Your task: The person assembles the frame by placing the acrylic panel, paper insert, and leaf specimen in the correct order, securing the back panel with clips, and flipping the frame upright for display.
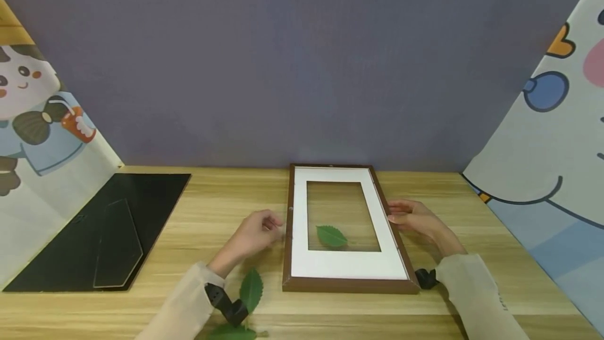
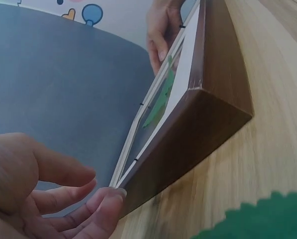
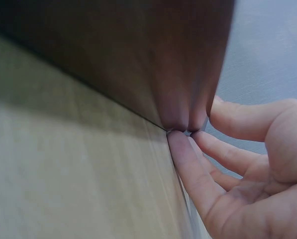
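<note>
A brown picture frame lies flat on the wooden table, with a white mat inside it. A green leaf shows within the mat's window. My left hand is beside the frame's left side, fingers loosely bent and holding nothing; in the left wrist view a fingertip is at or very near the frame's edge. On the opposite side, my right hand touches the frame's outer wall with fairly straight fingers. In the right wrist view its thumb is at the upper edge and a fingertip low on the wall.
A black backing board with a stand flap lies at the table's left. Two more green leaves, one upright leaf and one lower leaf, lie by my left wrist. A grey partition rises behind the table, with cartoon-printed panels at both sides.
</note>
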`<state>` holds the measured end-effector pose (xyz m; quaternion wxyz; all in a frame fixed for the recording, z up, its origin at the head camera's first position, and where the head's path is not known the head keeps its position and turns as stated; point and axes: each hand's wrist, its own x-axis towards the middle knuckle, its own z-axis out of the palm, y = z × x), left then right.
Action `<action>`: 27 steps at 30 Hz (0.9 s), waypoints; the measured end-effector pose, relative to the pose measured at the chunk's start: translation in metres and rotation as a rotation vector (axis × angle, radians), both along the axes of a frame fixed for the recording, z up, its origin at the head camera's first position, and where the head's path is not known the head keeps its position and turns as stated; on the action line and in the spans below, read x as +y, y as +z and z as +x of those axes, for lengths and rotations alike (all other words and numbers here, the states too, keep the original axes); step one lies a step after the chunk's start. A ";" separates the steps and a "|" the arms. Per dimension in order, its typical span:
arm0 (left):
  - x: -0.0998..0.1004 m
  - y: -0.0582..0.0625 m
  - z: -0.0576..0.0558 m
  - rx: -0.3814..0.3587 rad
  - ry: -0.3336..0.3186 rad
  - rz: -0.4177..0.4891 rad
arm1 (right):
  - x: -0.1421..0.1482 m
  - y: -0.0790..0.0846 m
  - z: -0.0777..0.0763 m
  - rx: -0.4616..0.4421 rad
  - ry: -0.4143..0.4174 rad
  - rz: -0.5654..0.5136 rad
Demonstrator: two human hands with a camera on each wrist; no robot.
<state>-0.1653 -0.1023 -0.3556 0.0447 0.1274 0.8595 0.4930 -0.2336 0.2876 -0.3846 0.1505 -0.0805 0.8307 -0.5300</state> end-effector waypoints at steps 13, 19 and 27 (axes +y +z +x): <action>-0.024 0.000 0.015 -0.025 -0.030 -0.013 | 0.001 0.000 -0.001 0.014 0.008 0.026; -0.032 0.000 0.020 -0.047 -0.039 -0.014 | 0.001 0.002 0.002 0.017 0.001 0.031; -0.043 -0.003 0.029 -0.043 -0.058 -0.029 | 0.001 0.001 0.002 0.018 -0.004 0.021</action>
